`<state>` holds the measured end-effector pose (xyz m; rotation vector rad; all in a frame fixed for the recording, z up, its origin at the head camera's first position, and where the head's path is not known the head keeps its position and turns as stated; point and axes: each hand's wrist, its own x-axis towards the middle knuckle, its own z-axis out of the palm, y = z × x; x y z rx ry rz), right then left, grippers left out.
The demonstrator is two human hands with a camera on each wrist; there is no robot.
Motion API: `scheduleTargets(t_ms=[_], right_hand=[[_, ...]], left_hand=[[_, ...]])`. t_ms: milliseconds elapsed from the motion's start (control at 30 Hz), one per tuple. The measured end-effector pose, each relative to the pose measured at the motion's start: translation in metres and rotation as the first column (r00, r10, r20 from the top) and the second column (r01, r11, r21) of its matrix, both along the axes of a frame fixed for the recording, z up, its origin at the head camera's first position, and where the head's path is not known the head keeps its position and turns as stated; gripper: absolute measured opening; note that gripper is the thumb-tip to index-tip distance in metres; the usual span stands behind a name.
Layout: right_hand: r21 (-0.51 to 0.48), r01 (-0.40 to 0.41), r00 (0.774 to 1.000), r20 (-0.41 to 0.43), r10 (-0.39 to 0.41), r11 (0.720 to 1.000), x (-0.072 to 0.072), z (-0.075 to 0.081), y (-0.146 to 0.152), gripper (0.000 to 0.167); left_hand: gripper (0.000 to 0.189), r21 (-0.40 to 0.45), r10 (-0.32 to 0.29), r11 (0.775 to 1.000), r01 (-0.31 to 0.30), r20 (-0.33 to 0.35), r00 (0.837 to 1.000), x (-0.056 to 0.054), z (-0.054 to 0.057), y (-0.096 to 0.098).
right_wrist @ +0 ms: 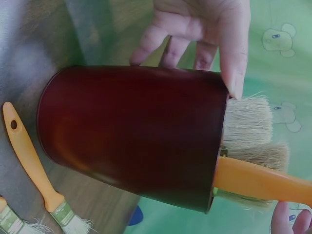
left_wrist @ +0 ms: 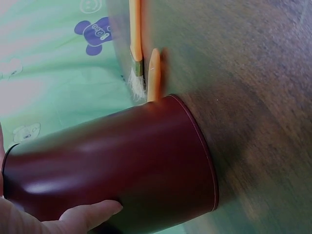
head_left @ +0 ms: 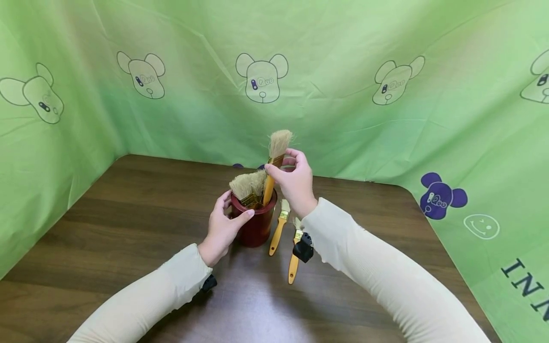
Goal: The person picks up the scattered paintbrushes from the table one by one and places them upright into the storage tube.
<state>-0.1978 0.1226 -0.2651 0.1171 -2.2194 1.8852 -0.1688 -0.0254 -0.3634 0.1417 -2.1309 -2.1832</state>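
Observation:
A dark red, leather-like round pot (head_left: 254, 231) stands upright on the table, with wide pale-bristled brushes (head_left: 247, 186) standing in it, bristles up. My left hand (head_left: 220, 232) grips the pot near its rim, thumb at the near side and fingers round the left side, as the right wrist view shows. Above the pot's right side, my right hand (head_left: 297, 180) pinches a paintbrush (head_left: 280, 143) near its ferrule, bristles up. That brush's orange handle (right_wrist: 258, 181) points down into the mouth of the pot; its lower end is hidden.
Two narrower paintbrushes lie on the table to the pot's right: one beside it (head_left: 278, 236), the other nearer me (head_left: 293, 269), partly covered by a black device (head_left: 303, 247) at my right wrist. Green printed cloth (head_left: 334, 128) hangs behind the brown wooden table (head_left: 141, 214).

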Motion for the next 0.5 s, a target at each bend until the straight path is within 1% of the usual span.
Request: scheduleTargets(t_ms=[167,333,500], right_hand=[[0.01,-0.005,1.0,0.011,0.005,1.0,0.001,-0.006,0.001,0.06],[0.001,0.005,1.0,0.01,-0.005,1.0,0.0,-0.017,0.0,0.06],[0.053,0.015,1.0,0.012,-0.015,0.998,0.002,-0.028,0.0,0.061]], left_hand=[[0.075,0.007,-0.003,1.0,0.003,-0.002,1.0,0.0,0.001,-0.001],[0.075,0.012,-0.007,1.0,0.007,-0.002,1.0,0.001,0.001,-0.001],[0.075,0.007,-0.008,1.0,0.008,-0.002,1.0,0.0,0.0,-0.001]])
